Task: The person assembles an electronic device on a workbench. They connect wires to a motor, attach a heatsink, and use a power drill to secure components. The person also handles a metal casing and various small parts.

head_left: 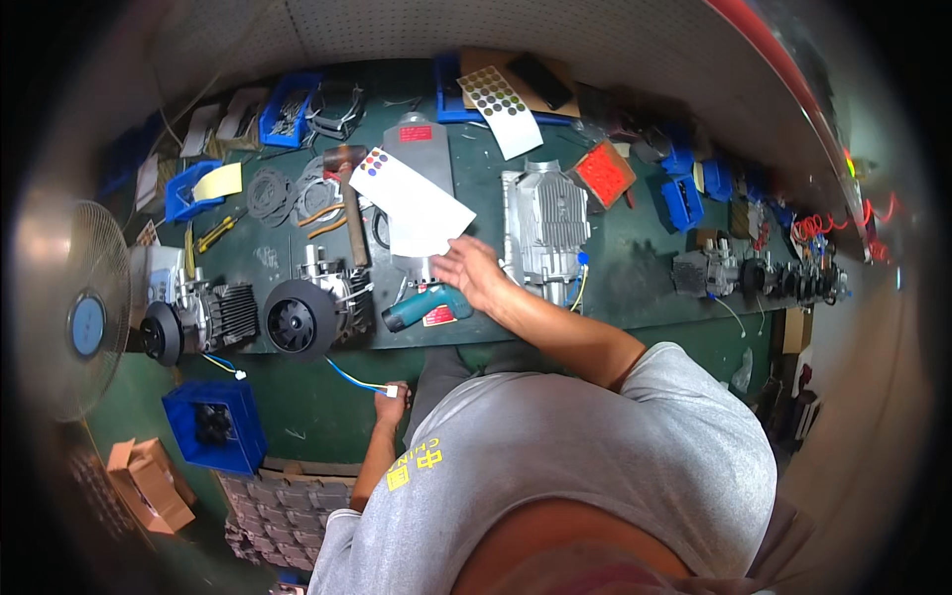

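My left hand (393,405) is low in front of the bench edge, its fingers closed on a white wire connector (392,391). Blue and yellow wires lead from it up to a metal motor unit with a black fan wheel (299,315). Over the bench my right hand (470,272) reaches out with fingers apart, at the lower edge of a white sticker sheet (424,205). Whether the fingertips touch the sheet I cannot tell. The sheet has a few round coloured stickers at one corner. Just below that hand lies a teal power screwdriver (426,305).
A hammer (353,213) lies left of the sheet, a finned metal housing (550,223) right of it. Another fan unit (203,319) stands left, near a standing fan (87,325). Blue bins (290,111) and a second sticker sheet (506,114) are farther back. A blue crate (213,426) stands below.
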A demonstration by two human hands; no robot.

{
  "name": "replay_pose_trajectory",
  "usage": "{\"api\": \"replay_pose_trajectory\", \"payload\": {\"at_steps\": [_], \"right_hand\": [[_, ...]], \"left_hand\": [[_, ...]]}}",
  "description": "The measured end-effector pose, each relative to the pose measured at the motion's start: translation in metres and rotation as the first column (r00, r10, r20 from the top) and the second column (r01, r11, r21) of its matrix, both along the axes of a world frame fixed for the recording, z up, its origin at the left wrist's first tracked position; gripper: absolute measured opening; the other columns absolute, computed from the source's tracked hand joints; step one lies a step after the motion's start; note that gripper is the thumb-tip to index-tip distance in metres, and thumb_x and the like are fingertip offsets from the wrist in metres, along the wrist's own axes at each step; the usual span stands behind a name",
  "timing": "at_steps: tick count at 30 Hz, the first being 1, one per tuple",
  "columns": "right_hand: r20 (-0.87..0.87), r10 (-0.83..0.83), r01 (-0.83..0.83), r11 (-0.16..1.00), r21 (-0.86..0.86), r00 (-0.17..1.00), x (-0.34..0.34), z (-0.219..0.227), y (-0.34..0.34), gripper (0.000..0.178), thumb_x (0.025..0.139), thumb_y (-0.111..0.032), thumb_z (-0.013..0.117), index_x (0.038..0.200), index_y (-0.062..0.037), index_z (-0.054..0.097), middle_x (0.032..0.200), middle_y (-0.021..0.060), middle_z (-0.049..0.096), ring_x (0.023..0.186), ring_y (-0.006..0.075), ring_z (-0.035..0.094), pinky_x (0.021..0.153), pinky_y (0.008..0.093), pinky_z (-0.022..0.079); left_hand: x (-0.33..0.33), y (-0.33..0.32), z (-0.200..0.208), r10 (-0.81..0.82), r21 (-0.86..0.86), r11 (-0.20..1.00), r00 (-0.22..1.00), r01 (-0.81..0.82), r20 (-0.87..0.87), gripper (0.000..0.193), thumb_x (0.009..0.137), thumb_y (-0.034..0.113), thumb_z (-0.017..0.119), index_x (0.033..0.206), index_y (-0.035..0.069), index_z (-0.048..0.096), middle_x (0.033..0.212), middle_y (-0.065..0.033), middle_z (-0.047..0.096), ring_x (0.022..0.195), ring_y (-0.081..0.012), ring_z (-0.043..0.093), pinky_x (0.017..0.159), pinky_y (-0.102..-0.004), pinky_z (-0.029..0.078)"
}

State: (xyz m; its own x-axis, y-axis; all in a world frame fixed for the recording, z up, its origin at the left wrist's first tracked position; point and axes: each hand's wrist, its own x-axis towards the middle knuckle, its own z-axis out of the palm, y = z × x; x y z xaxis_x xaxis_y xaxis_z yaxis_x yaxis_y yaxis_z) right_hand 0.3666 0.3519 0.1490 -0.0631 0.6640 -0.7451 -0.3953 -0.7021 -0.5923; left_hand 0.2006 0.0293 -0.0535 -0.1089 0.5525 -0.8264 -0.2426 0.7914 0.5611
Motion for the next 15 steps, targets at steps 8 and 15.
{"api": "replay_pose_trajectory", "payload": {"at_steps": [8, 15], "right_hand": [[-0.134, 0.384, -0.387, 0.922, 0.002, 0.914, 0.060, 0.063, -0.065, 0.031, 0.103, -0.022, 0.058, 0.125, 0.0001, 0.055, 0.116, 0.0170, 0.067, 0.101, 0.0272, 0.071, 0.084, 0.0392, 0.061], [0.053, 0.297, -0.301, 0.950, 0.085, 0.953, 0.139, 0.068, -0.075, 0.018, 0.099, -0.022, 0.063, 0.104, -0.0048, 0.064, 0.084, 0.0039, 0.067, 0.062, 0.0095, 0.061, 0.051, 0.0233, 0.050]], "left_hand": [[-0.065, -0.028, -0.010, -0.195, -0.031, 0.981, 0.960, 0.193, -0.200, 0.018, 0.093, 0.012, 0.065, 0.078, 0.002, 0.069, 0.063, -0.0026, 0.061, 0.051, -0.0111, 0.054, 0.047, -0.0277, 0.045], [-0.049, 0.003, 0.003, -0.155, 0.148, 0.970, 0.957, 0.195, -0.246, 0.019, 0.091, 0.005, 0.060, 0.074, 0.001, 0.066, 0.061, -0.0025, 0.059, 0.052, -0.0108, 0.052, 0.046, -0.0285, 0.041]]}}
